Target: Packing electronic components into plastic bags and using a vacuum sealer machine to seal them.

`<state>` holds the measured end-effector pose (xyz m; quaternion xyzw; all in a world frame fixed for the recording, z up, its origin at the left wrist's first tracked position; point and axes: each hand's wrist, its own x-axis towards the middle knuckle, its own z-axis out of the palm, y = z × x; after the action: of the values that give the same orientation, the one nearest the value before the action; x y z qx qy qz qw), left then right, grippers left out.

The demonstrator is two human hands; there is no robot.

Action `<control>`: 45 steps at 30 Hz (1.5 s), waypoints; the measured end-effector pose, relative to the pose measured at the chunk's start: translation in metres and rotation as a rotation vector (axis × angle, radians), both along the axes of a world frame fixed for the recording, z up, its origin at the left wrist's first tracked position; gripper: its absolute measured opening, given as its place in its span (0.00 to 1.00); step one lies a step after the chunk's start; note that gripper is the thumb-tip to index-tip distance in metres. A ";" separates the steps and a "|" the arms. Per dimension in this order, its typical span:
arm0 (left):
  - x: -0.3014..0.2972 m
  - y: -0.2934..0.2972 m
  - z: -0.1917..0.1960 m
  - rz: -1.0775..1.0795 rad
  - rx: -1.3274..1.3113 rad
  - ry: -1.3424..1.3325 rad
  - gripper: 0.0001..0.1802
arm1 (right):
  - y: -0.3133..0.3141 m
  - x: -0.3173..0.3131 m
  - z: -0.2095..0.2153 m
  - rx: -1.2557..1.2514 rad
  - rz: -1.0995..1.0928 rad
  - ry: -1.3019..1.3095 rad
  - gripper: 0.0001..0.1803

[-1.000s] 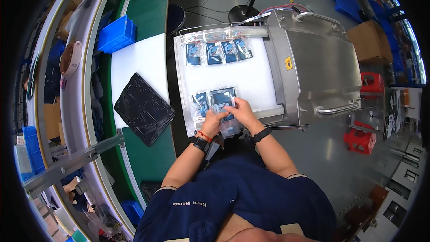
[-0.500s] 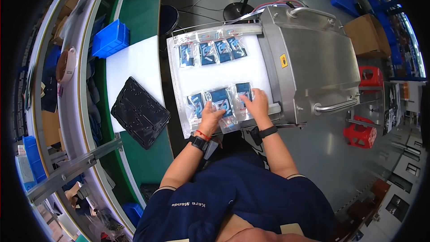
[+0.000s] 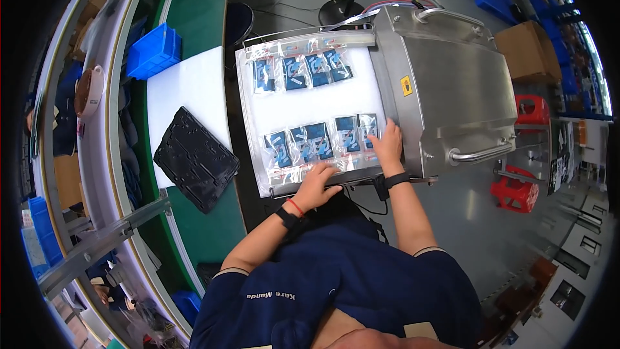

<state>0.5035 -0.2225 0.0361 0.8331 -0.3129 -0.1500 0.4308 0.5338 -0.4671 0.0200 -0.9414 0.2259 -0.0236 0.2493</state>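
Clear plastic bags holding blue printed packets lie in two rows on the white bed (image 3: 310,105) of a stainless steel machine. Across the near row (image 3: 316,142), the bags sit side by side, some overlapping, with their clear ends toward me. The far row (image 3: 303,71) lies along the back bar. My right hand (image 3: 389,148) is open at the rightmost near bag (image 3: 367,130), thumb beside its packet; whether it presses the bag is unclear. Over the front edge, by the bags' clear ends, my left hand (image 3: 314,187) is open, thumb apart from the fingers, holding nothing.
A steel lid (image 3: 462,90) with handles stands right of the bed. Left, a black tray (image 3: 197,158) rests partly on a white sheet (image 3: 187,84) over a green bench, near a blue bin (image 3: 154,52). Red stools (image 3: 515,189) are at right; a stand base (image 3: 339,13) is behind.
My left hand has come off the near bags, back to the front edge. My right hand has shifted right. The near row's right-hand bags now lie separated, with both packets in view.
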 end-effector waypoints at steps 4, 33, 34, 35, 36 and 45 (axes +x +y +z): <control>-0.024 0.054 -0.026 -0.009 -0.182 0.979 0.12 | 0.009 -0.028 0.025 -0.125 0.314 -0.004 0.41; -0.039 0.087 -0.036 0.815 -0.993 1.659 0.17 | 0.046 -0.059 0.014 -0.431 0.868 -0.043 0.21; -0.033 0.090 -0.029 0.779 -0.988 1.695 0.18 | 0.042 -0.057 0.013 -0.323 0.874 0.042 0.25; -0.028 0.091 -0.026 0.770 -0.984 1.698 0.18 | 0.038 -0.053 0.012 -0.211 0.877 0.124 0.30; -0.022 0.092 -0.024 0.708 -0.869 1.692 0.18 | 0.032 -0.047 0.011 -0.186 0.881 0.185 0.29; -0.012 0.096 0.002 0.460 -0.189 1.167 0.09 | 0.027 -0.016 0.031 -0.034 0.908 0.415 0.25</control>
<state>0.4914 -0.1268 0.0381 0.6184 0.1485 -0.4548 0.6234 0.5180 -0.4403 0.0513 -0.9335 -0.1623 0.2717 0.1688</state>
